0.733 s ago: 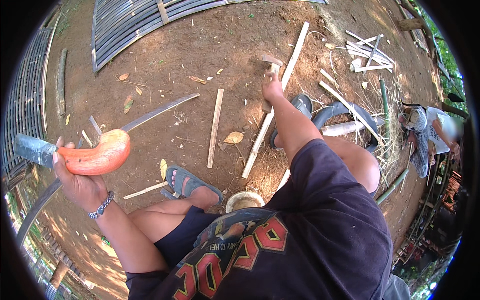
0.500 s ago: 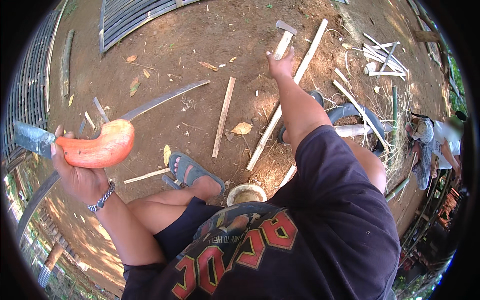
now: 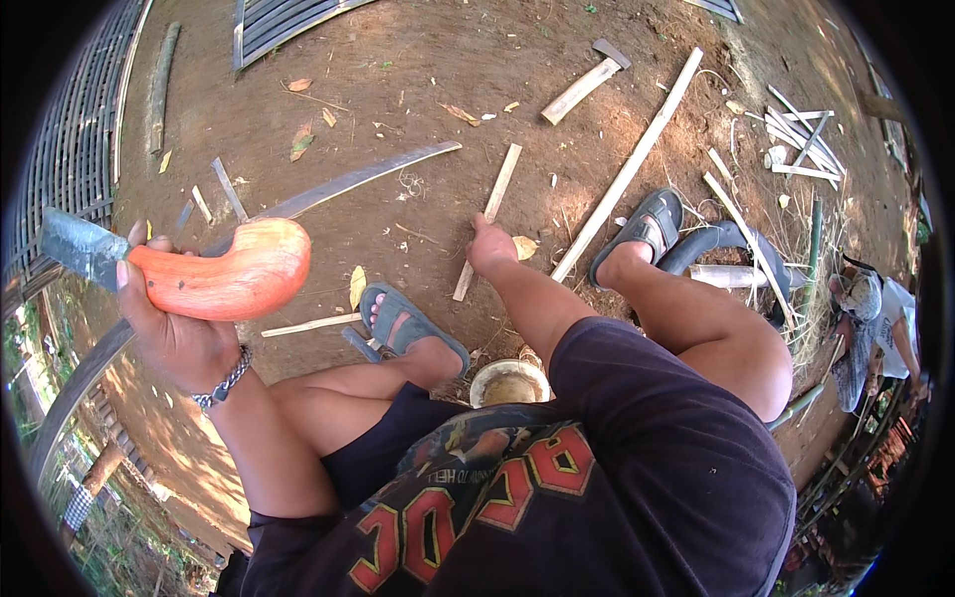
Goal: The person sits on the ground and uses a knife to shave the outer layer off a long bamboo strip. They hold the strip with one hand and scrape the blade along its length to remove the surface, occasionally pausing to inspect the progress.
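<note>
Fingers of the left hand (image 3: 171, 338) wrap one grey metal knife with curved orange handle (image 3: 224, 281). Nearer right hand (image 3: 494, 247) overlaps the straight, pale wooden strip (image 3: 503, 177), slanting near-left to far-right; its grip I cannot tell.

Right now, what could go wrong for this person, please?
The left hand grips the orange handle close to the blade, so a slip might cut it.

The hatchet lies loose on the ground; a careless step in open sandals could hurt toes.

If the right hand grasps the wooden strip, splinters seem possible.
</note>
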The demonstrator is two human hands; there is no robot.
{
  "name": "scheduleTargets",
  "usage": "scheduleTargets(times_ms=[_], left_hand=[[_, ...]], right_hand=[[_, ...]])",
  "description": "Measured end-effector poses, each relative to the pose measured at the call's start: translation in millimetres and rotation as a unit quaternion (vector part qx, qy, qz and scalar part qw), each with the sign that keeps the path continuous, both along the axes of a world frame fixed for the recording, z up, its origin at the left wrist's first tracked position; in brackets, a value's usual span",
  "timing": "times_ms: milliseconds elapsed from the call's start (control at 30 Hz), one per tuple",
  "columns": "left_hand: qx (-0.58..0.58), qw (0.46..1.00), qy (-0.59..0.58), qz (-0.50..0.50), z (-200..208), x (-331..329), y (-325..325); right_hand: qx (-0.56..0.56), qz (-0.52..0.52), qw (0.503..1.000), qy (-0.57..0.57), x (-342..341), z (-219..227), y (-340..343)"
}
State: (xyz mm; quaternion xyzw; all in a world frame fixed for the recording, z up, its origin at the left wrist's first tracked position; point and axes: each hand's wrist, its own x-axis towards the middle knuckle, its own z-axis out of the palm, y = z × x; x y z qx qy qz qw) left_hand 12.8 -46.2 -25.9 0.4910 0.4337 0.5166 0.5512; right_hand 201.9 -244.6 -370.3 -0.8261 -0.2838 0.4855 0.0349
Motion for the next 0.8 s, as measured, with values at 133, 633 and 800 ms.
scheduleTargets(times_ms=[133,633,800], left_hand=[[0.002,1.0,-0.005,-0.014,0.4,-4.4,1.9],[0.037,0.999,0.014,-0.029,12.2,28.6,-0.2],[0.095,0.992,0.028,-0.084,20.8,56.5,-24.3]], right_hand=[[-0.007,0.002,0.999,-0.054,6.3,8.5,16.9],[0.544,-0.12,0.722,0.41,42.9,265.8,108.9],[0.516,0.174,0.821,0.174,31.5,377.6,82.6]])
